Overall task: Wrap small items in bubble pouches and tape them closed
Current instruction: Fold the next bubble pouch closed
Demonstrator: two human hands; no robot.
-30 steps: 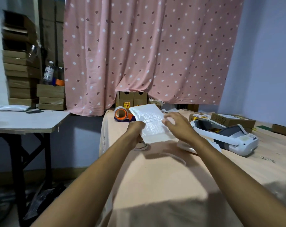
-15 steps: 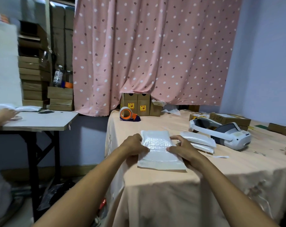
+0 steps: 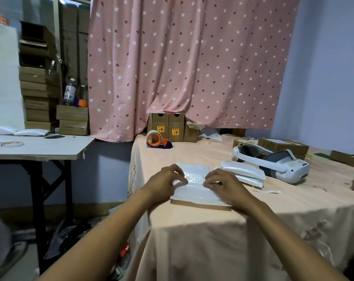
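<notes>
White bubble pouch point(image 3: 194, 190), contents unseen

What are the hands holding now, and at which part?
The left hand and right hand pinch the bubble pouch along its fold, near each side edge.

A pink dotted curtain point(image 3: 192, 67) hangs beside a pale blue wall point(image 3: 324, 67), with stacked cardboard boxes point(image 3: 38, 88) behind a white-topped table point(image 3: 40, 148).

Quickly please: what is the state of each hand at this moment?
Left hand: fingers curled, pinching the bubble pouch.
Right hand: fingers curled too, pinching the same pouch.
</notes>
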